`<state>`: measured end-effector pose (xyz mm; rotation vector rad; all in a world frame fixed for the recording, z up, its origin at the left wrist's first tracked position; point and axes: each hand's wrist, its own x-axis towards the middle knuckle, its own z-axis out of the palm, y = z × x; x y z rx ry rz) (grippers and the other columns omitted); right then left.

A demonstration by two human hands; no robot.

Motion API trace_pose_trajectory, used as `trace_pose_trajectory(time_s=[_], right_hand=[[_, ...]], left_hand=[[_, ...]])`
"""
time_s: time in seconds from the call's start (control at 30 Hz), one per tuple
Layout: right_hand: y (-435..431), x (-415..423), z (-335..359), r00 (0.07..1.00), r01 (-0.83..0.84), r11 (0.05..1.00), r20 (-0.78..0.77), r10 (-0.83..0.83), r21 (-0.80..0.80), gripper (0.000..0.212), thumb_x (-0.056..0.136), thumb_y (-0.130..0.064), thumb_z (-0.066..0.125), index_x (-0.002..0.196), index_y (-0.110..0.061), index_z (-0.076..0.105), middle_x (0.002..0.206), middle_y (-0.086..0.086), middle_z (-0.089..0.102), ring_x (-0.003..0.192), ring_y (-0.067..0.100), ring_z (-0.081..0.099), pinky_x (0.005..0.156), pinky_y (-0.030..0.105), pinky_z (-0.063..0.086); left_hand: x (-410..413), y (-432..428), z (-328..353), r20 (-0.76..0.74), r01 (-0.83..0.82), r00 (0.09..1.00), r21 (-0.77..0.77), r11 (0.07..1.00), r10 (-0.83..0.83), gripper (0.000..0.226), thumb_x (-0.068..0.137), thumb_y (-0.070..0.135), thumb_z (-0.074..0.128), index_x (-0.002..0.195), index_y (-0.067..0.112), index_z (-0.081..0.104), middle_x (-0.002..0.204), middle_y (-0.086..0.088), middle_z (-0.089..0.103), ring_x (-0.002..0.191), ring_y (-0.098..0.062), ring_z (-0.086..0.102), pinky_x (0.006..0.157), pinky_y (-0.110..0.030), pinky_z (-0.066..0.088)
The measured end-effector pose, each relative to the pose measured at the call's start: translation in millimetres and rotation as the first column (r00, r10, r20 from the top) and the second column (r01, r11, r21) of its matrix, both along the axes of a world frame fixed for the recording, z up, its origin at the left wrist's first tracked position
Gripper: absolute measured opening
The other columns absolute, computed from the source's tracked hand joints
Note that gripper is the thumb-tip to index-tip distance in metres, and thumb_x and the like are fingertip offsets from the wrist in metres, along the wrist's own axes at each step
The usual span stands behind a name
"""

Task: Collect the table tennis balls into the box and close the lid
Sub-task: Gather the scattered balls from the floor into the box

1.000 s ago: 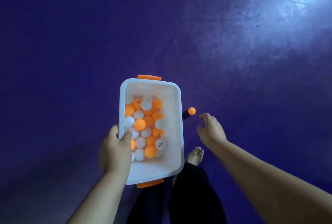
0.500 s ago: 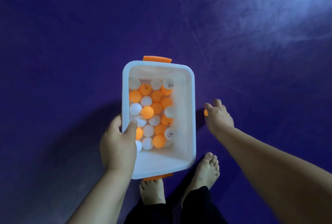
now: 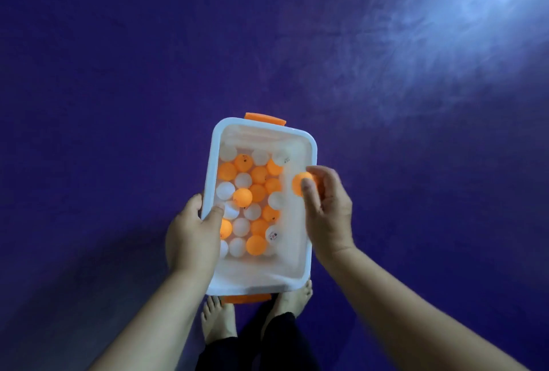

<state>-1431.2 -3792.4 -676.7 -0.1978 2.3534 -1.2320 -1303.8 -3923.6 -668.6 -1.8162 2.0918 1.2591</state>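
Table tennis balls (image 3: 249,201), orange and white mixed, lie in a loose layer across the bottom of a white box (image 3: 211,162) with a pale rim. They crowd toward its left and far side, and the strip of box floor nearest the person is bare. A few of them carry small dark print. The box is open at the top and has an orange clip at its far end (image 3: 265,118) and another at its near end (image 3: 246,298).

The left hand (image 3: 193,237) grips the box by its left rim, the thumb hooked over the edge to the inside and the fingers down the outer wall. The right hand (image 3: 328,207) is at the opposite rim, well apart from the left, and pinches one orange ball (image 3: 298,182) between thumb and fingers. That ball sits just inside the right rim, above the balls already in the box and not touching them. The hand and its ball are slightly blurred.

Below the near end of the box are two bare feet, the left foot (image 3: 218,323) and the right foot (image 3: 292,296), with dark trouser legs (image 3: 267,347) behind them. They stand on a deep purple floor (image 3: 118,73), which bears a pale patch of light (image 3: 475,14) at the upper right.
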Motion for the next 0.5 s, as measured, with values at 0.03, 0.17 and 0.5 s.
trace_pose_trajectory(time_s=[0.03, 0.17, 0.5], right_hand=[[-3, -1, 23, 1.000, -0.022, 1.000, -0.021, 0.022, -0.016, 0.017, 0.089, -0.044, 0.051, 0.103, -0.036, 0.054, 0.094, -0.017, 0.059, 0.086, 0.003, 0.058, 0.070, 0.017, 0.049], [-4, -17, 112, 0.984, 0.118, 0.990, -0.128, -0.127, -0.071, 0.017, 0.091, -0.041, 0.045, 0.096, -0.031, 0.058, 0.092, -0.012, 0.060, 0.085, 0.006, 0.059, 0.071, 0.022, 0.050], [32, -38, 350, 0.958, 0.258, 0.966, -0.130, -0.257, -0.004, 0.016, 0.093, -0.022, 0.050, 0.083, -0.019, 0.063, 0.083, -0.003, 0.064, 0.076, 0.012, 0.059, 0.070, 0.038, 0.053]], left_hand=[[-8, 0, 18, -0.023, 0.011, 1.000, -0.002, 1.000, -0.011, 0.029, 0.091, 0.032, 0.056, 0.111, 0.013, 0.064, 0.100, -0.011, 0.070, 0.091, -0.033, 0.060, 0.068, -0.033, 0.042], [-35, -2, 106, -0.118, 0.029, 0.993, -0.014, 0.999, -0.031, 0.026, 0.090, 0.032, 0.058, 0.108, 0.013, 0.064, 0.094, -0.012, 0.070, 0.086, -0.034, 0.060, 0.065, -0.034, 0.043], [-63, 7, 342, -0.229, 0.201, 0.950, -0.063, 0.977, -0.211, 0.029, 0.090, 0.041, 0.056, 0.106, 0.018, 0.064, 0.091, -0.006, 0.070, 0.083, -0.031, 0.064, 0.069, -0.040, 0.055]])
